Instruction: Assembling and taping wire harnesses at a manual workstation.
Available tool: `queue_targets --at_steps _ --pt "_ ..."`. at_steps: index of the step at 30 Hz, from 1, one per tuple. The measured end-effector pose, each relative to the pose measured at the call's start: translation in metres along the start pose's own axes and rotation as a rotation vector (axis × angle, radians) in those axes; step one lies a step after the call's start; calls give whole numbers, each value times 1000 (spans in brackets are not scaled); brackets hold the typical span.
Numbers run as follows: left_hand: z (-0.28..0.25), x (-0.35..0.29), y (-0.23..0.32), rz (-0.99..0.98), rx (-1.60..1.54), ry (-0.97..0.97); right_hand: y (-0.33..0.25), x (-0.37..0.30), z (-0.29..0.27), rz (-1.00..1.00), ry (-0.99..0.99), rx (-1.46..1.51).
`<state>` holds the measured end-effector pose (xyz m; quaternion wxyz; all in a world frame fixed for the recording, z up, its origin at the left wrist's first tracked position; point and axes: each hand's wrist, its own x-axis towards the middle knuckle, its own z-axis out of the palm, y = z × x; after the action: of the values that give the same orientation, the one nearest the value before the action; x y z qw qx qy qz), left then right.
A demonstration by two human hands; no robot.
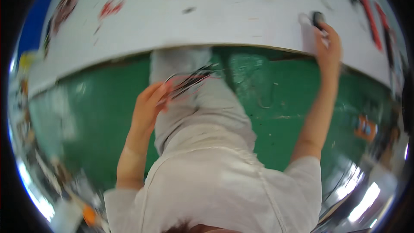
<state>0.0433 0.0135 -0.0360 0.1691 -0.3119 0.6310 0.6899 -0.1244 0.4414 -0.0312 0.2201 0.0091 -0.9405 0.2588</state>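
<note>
My left hand (150, 103) is closed around one end of a loose bundle of thin wires (192, 80), black, pale and red. The bundle's other end sticks out to the right above my lap. At the right of the white tabletop (241, 26), just past its near edge, my right hand (329, 45) reaches forward. Its fingers close on a small black rounded object (318, 19); blur hides what kind it is. A small pale round shape (304, 18) lies just left of that object.
Red wire pieces (111, 8) lie at the table's back left, with a dark reddish bundle (69, 2) further left. Long red strands (366, 11) run along the right side. A small dark scrap (189, 10) lies mid-table. An orange object (365, 128) is on the green floor (280, 138).
</note>
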Motion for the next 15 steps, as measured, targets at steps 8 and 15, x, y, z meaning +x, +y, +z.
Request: queue_targets --at_steps 8,15 --pt "-17 -4 -12 18 -92 -72 -182 -180 84 454 -1150 1154" --pt "-46 -20 -16 175 154 53 -214 -201 112 513 -1207 1387"
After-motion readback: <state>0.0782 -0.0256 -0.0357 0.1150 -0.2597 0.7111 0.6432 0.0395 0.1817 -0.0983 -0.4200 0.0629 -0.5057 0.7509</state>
